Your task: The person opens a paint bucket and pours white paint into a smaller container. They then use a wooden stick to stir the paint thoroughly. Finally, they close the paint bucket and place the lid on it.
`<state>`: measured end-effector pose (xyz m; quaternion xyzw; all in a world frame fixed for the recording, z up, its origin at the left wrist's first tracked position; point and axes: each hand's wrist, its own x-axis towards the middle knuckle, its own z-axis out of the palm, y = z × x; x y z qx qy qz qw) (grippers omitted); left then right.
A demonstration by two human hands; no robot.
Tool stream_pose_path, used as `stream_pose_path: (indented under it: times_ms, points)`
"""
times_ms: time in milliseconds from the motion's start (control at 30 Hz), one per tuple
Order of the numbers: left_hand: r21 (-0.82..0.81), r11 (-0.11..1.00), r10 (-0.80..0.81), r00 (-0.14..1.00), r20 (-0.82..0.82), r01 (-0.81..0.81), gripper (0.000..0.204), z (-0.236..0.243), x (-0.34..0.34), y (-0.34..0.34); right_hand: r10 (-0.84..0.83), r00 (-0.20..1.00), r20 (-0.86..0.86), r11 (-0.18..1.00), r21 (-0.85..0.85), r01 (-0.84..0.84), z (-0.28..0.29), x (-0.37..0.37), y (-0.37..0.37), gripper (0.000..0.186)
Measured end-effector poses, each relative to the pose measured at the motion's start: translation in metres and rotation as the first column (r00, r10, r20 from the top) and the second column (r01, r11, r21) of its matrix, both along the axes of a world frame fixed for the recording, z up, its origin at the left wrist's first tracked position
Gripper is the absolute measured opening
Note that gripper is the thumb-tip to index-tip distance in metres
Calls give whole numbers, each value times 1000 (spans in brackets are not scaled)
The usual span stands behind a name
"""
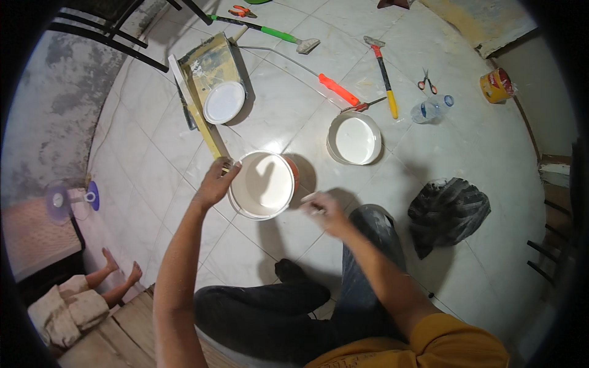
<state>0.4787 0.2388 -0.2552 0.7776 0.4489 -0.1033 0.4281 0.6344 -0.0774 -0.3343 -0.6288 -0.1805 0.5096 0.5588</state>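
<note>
A white bucket (237, 190) with white paint-like liquid inside stands in front of me on the tiled floor. My left hand (217, 181) grips its left rim, thumb over the edge. To the right of the bucket, my right hand (326, 213) hovers above the floor with its fingers curled; what they hold, if anything, is too small to make out. Beyond it sits a smaller round white tub (333, 146), also with white liquid in it. A white lid (224, 103) rests on the stained paint tray (207, 63) at the far left.
Beyond lie a green-handled scraper (279, 33), a red-and-yellow scraper (385, 73), an orange-handled tool (338, 89), pliers (243, 11), scissors (427, 82) and a plastic bottle (429, 110). A black plastic bag (451, 208) is at right, a yellow tub (494, 86) farther off. Another person's legs (116, 285) show at left.
</note>
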Motion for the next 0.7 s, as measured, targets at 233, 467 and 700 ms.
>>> stream_pose_path:
  times_ms: [233,467,700]
  points:
    - [61,996,56,994,91,-62,65,103,-90,-2,463,211,861,508,-453,732,-28,171,-250,89]
    - [44,965,233,921,312,-259,57,187,-176,-87,412,480,774,724,-598,343,-157,74,-305,76]
    - [-57,880,461,816,350,-472,44,160,-221,-170,644,386,660,755,-628,-187,-93,53,-97,57]
